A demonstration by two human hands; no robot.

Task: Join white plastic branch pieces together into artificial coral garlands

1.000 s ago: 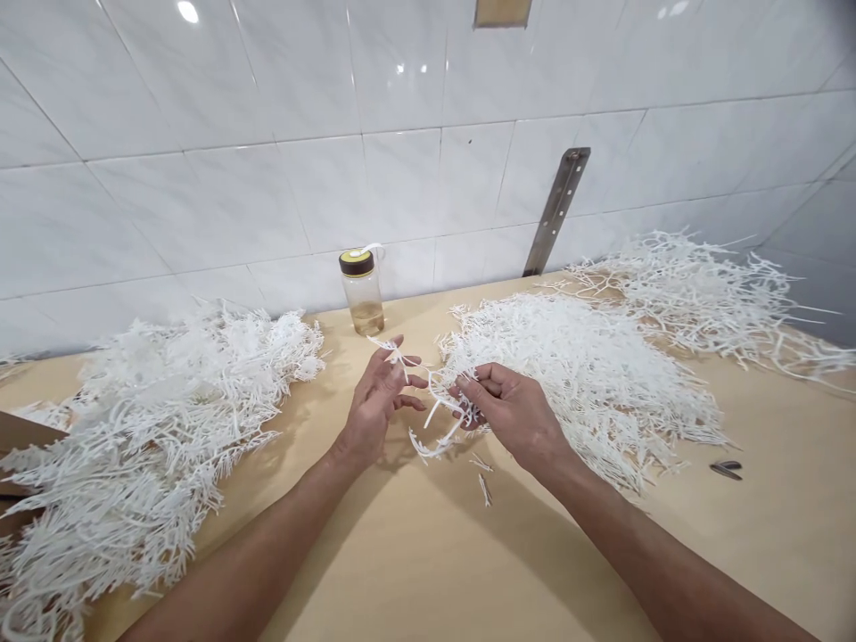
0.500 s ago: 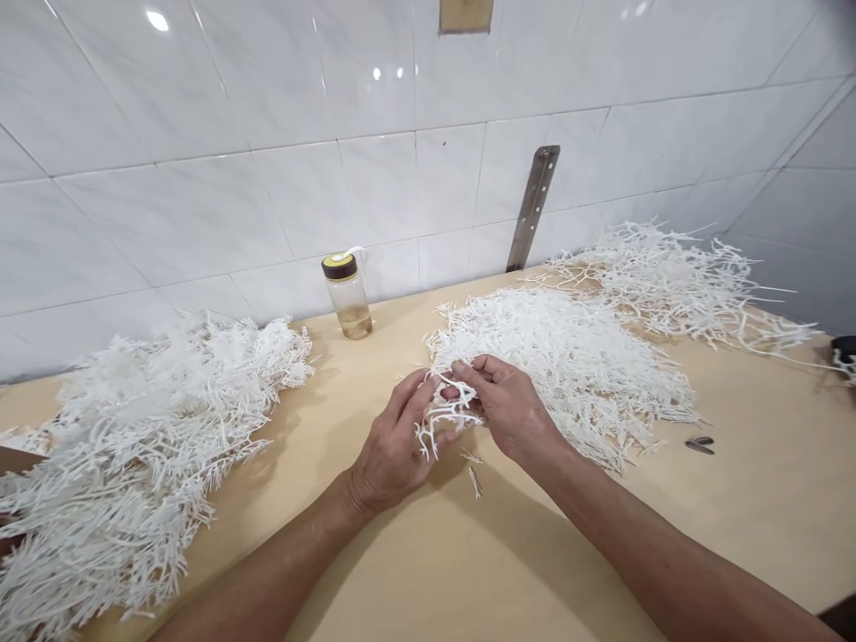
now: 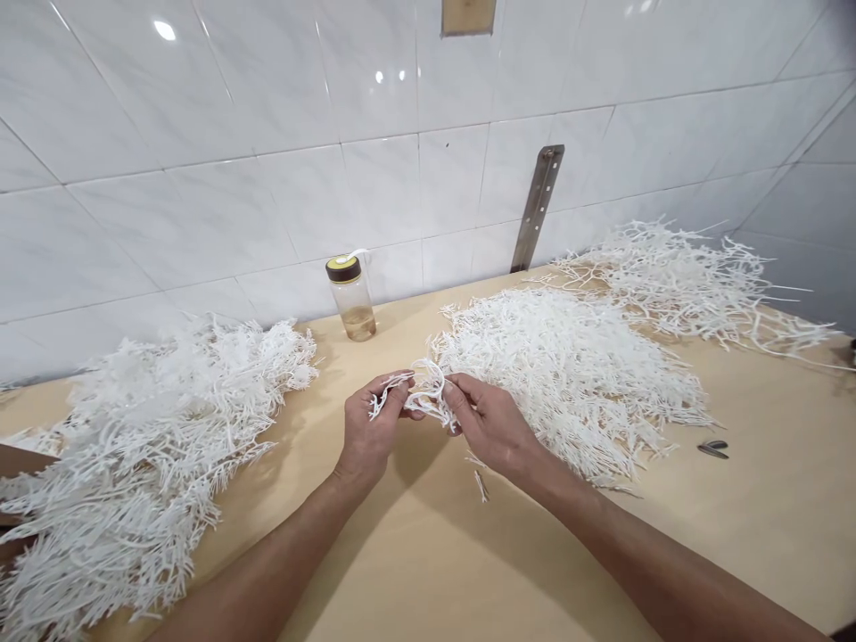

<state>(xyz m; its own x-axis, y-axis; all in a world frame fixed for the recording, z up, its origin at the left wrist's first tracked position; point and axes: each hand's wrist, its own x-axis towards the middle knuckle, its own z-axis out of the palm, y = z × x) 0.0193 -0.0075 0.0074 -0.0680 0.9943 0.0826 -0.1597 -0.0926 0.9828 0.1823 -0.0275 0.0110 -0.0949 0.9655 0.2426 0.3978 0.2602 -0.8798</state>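
Between my two hands is a white branching plastic piece (image 3: 432, 392), thin and coral-like, bent into a loop. My left hand (image 3: 374, 423) is closed, pinching its left part between thumb and fingers, with a few forked tips sticking out past the thumb. My right hand (image 3: 491, 423) is closed on the piece's right end. Just beyond my right hand lies a broad heap of small white branching pieces (image 3: 568, 357). A few loose bits (image 3: 481, 486) lie on the table below my hands.
A large pile of white sprigs (image 3: 153, 446) covers the left side, partly over a brown box edge (image 3: 23, 459). A bottle (image 3: 354, 299) stands near the tiled wall. Longer white branches (image 3: 695, 285) lie back right. A small dark clip-like object (image 3: 713, 448) rests on the table (image 3: 769, 526).
Both hands have moved slightly left, and my left hand has turned with its thumb now on top. The white piece has gone from hanging down to a raised loop between them.
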